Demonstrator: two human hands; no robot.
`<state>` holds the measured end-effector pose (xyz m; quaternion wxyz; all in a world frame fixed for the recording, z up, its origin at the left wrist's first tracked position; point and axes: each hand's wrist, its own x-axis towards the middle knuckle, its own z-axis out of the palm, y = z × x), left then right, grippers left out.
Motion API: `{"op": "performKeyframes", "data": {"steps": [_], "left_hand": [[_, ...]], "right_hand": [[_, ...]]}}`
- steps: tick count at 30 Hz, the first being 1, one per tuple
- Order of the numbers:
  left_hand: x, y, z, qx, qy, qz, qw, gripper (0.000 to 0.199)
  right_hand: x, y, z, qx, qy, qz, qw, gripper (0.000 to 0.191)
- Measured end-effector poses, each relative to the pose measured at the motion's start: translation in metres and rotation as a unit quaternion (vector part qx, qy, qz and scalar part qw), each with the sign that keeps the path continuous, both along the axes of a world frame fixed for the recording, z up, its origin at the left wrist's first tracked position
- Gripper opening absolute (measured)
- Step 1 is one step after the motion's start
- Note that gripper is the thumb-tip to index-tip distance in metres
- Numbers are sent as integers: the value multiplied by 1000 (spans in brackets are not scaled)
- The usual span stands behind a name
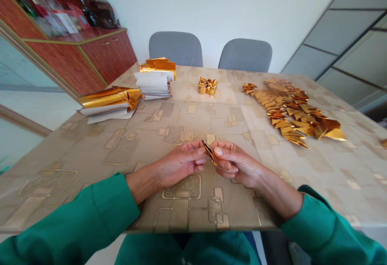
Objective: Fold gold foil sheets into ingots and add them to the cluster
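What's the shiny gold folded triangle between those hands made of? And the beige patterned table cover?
The small gold folded triangle looks like thin foil-coated paper: mirror shine, sharp creases. The beige patterned table cover looks like glossy plastic: light gleams on it, though I can't be sure.

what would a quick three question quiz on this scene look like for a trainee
1. What is pinched between the left hand and the right hand?
2. True or false: the pile of folded gold triangles lies to the person's left of the hands.
3. How many grey chairs stand beyond the far edge of the table?

Key:
1. A folded piece of gold foil paper
2. False, it lies to the person's right
3. Two
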<state>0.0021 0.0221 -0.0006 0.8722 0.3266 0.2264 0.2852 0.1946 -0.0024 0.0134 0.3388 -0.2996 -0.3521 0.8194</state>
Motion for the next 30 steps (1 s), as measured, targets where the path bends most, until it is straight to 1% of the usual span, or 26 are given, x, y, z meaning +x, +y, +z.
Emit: {"op": "performKeyframes", "data": {"steps": [3, 7, 12, 19, 24, 28, 30], "left_hand": [[-2, 2, 1, 4, 13, 12, 1000, 29], [-3, 3, -2, 17, 24, 2, 1000, 31], [0, 0, -5, 5, -7, -16, 1000, 24], [3, -3, 1, -30, -46, -7, 998, 18], [2, -3, 3, -32, -59, -23, 998, 18], [2, -5, 3, -29, -61, -24, 997, 17], [3, -6, 3, -33, -58, -23, 998, 18]], "right_hand": [[0, 0, 1, -4, 4, -7, 1000, 31], [0, 0, 1, -18, 19, -20, 999, 29], [1, 3, 0, -28, 31, 14, 999, 25], [4, 7, -1, -9, 15, 20, 1000, 33], [5, 7, -3, -9, 20, 42, 999, 28], [7, 5, -3, -4, 47, 48, 998, 26], [8, 5, -2, -7, 60, 66, 996, 25]]}}
